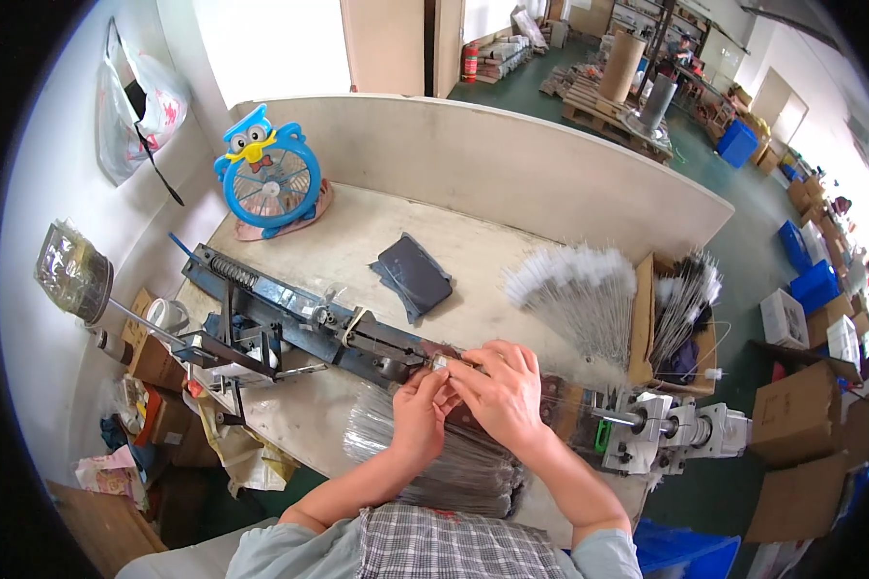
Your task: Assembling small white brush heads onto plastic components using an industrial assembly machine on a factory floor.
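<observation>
At the right end of a long dark metal fixture (304, 323), my two hands meet with their fingertips together. My left hand (420, 413) is closed, its fingers pinched at a small pale piece (441, 363). From the other side my right hand (502, 394) closes on the same piece, with fingers bent over it. The piece is too small and too covered to name its kind. Just below my hands lies a thick bundle of thin metal wires (434, 458). White-tipped wire brushes (574, 285) are fanned out on the table to the right.
A blue bird-shaped fan (270, 183) and a dark pouch (415, 277) sit on the table (357, 227). At right are a cardboard box (639, 323) of brushes and a motorised metal unit (675, 427). A lamp-like arm (145, 318) juts in at left. A low panel (511, 154) bounds the back.
</observation>
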Demonstrator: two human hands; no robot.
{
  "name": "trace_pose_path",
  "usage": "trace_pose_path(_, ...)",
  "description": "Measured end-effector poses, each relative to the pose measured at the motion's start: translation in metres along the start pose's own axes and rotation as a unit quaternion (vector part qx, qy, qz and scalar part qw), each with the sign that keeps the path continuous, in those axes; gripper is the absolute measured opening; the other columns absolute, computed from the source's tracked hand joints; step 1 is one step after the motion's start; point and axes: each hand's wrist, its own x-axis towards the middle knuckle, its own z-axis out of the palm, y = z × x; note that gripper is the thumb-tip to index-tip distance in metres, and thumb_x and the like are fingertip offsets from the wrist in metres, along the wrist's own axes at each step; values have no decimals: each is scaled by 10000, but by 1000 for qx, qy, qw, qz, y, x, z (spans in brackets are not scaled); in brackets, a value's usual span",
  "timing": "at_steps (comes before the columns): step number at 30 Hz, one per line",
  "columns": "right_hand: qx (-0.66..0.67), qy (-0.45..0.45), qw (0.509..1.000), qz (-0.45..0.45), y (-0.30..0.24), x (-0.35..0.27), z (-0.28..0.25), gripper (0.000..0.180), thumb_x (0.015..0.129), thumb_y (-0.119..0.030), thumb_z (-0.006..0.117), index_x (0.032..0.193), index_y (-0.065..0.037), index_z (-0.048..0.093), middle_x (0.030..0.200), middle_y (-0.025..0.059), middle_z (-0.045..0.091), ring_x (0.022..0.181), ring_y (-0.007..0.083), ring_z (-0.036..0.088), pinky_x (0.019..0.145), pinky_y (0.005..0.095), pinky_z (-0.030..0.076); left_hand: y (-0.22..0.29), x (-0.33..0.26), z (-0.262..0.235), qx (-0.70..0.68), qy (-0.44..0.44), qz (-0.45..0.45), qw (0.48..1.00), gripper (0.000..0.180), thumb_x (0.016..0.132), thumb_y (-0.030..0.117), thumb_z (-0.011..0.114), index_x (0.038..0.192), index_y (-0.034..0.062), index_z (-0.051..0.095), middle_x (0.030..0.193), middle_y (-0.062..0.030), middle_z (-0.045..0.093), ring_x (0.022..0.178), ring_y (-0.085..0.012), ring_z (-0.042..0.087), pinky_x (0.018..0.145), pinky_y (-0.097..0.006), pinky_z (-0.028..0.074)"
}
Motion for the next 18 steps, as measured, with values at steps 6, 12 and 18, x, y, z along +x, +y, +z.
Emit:
trace_pose_path(6,-2,-45,999,10,10,-8,-11,205,701,-172,724,904,-154,703,939,-6,633,976,220,545,830,377,405,1,-2,9,18,-13,-14,1000,128,868,77,587,987,36,567,947,-51,634,858,-146,628,786,-306,497)
trace_pose_path(12,34,-73,997,16,-3,2,2,267,700,-137,705,967,-146,694,964,7,633,1010,247,541,849,396,415,2,1,-4,-15,-15,-13,1000,106,883,89,571,971,32,581,948,-53,636,851,-137,630,779,-289,501)
trace_pose_path(18,11,-71,997,17,-2,3,-3,279,671,-119,732,948,-130,701,965,17,641,997,260,553,841,395,433,3,-1,6,-42,13,-34,998,102,882,151,571,880,49,572,886,-33,634,825,-136,619,784,-299,482)
